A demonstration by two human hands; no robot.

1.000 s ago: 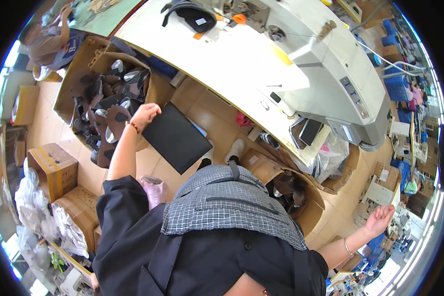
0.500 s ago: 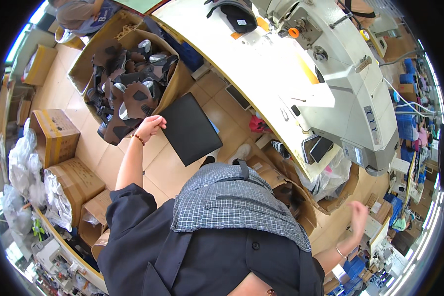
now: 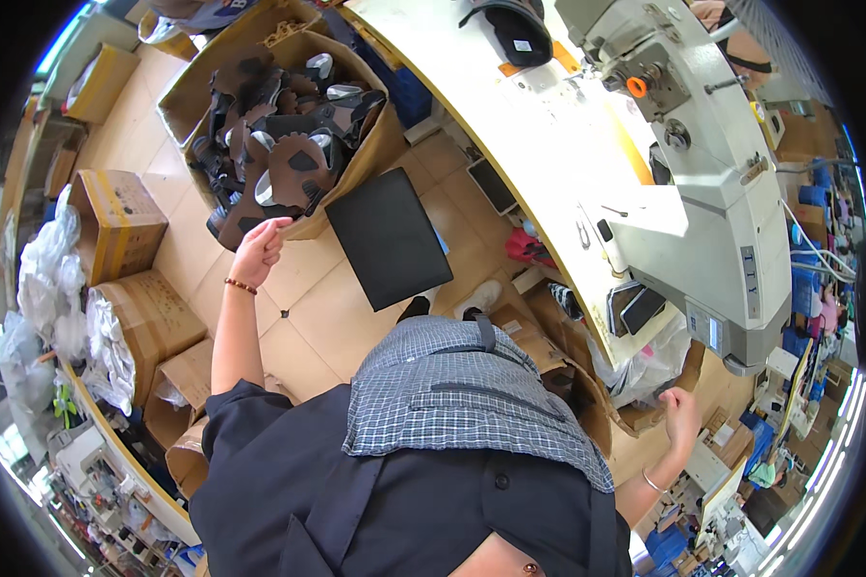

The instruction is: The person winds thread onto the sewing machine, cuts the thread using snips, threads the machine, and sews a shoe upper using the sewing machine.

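My left hand [image 3: 260, 254], a beaded bracelet on its wrist, is held out with the fingers curled in and nothing seen in them. It shows just below the near edge of a big cardboard box [image 3: 391, 144] heaped with brown and black shoe uppers [image 3: 298, 168]; whether they touch, I cannot tell. To its right is a flat black square seat or board [image 3: 390, 238]. My right hand [image 3: 681, 415], with a bangle on the wrist, hangs at my right side, loosely closed and seemingly holding nothing. It is nearest the box with clear plastic under the table.
The white worktable [image 3: 510, 125] carries a large sewing machine [image 3: 707, 212], a dark cap-like piece [image 3: 518, 35] and a phone [image 3: 642, 310]. Cardboard boxes [image 3: 125, 226] and plastic bags [image 3: 50, 260] line the left. A checked apron [image 3: 471, 385] covers my lap.
The view has shifted, so the table and box sit farther right. My left hand has drawn away from the black square seat or board. My right hand has come in toward the table's near end.
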